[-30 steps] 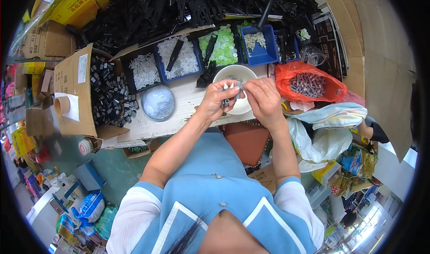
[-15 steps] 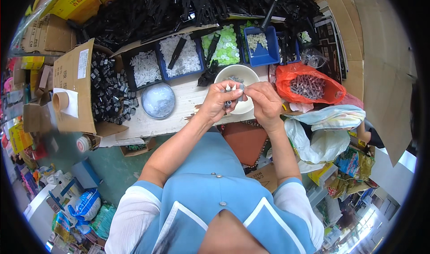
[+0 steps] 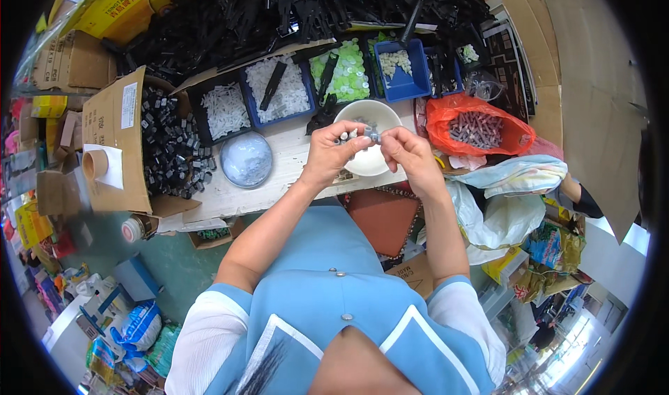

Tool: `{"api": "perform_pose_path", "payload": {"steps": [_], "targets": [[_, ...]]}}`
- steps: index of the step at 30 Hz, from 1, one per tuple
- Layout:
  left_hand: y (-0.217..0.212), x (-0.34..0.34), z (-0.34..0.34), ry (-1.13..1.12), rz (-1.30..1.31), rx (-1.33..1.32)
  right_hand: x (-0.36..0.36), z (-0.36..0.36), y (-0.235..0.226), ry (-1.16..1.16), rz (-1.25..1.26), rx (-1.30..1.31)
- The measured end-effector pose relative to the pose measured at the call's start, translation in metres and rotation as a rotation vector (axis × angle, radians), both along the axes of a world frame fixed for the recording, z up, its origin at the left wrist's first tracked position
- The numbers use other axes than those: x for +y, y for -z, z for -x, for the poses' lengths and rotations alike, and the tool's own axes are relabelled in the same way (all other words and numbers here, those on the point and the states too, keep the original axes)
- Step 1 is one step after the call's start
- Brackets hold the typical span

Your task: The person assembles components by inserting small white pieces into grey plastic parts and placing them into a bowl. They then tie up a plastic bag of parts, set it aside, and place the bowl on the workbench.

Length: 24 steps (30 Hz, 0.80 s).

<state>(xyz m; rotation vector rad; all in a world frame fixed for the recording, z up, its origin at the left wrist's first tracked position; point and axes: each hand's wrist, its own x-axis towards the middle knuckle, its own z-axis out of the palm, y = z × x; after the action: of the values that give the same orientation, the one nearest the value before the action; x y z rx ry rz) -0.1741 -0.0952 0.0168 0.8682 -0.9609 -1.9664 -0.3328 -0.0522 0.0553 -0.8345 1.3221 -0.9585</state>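
Note:
My left hand (image 3: 327, 157) is closed around several small grey and white plastic pieces, their tips showing above the fingers. My right hand (image 3: 412, 159) has thumb and forefinger pinched at a small grey plastic piece (image 3: 374, 136), which touches the left fingertips. Both hands are over the near part of a cream bowl (image 3: 371, 165). Inside that bowl lie more small grey pieces, partly hidden by my fingers. To the left, on the white tabletop (image 3: 282, 165), sits a round dish (image 3: 245, 159) of pale, cloudy-looking contents.
Behind the bowl stand trays of white pieces (image 3: 226, 108), green discs (image 3: 348, 67) and a blue tray (image 3: 412, 85) of cream pieces. A carton (image 3: 115, 127) with black parts is at left. At right are a red bag (image 3: 442, 113) of grey pieces and a cloth (image 3: 519, 175).
My left hand has shifted slightly left, and its fingers have turned over the pieces. My right hand has lowered a little, its fingers more curled.

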Motion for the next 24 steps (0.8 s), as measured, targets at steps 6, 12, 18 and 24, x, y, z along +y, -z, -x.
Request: {"api": "perform_pose_path", "payload": {"steps": [6,12,18,24], "targets": [[0.006,0.001,-0.002,0.001,0.374,-0.145,0.000,0.003,-0.003,-0.034,-0.261,-0.327],[0.008,0.004,-0.008,0.074,0.226,-0.200,0.002,-0.001,0.006,-0.056,-0.363,-0.529],[0.006,0.006,-0.011,0.128,-0.081,-0.099,0.007,-0.014,0.008,-0.141,0.142,0.410],[0.013,0.007,-0.006,0.136,-0.127,-0.054,0.007,-0.010,0.017,-0.166,0.278,0.532]]}}
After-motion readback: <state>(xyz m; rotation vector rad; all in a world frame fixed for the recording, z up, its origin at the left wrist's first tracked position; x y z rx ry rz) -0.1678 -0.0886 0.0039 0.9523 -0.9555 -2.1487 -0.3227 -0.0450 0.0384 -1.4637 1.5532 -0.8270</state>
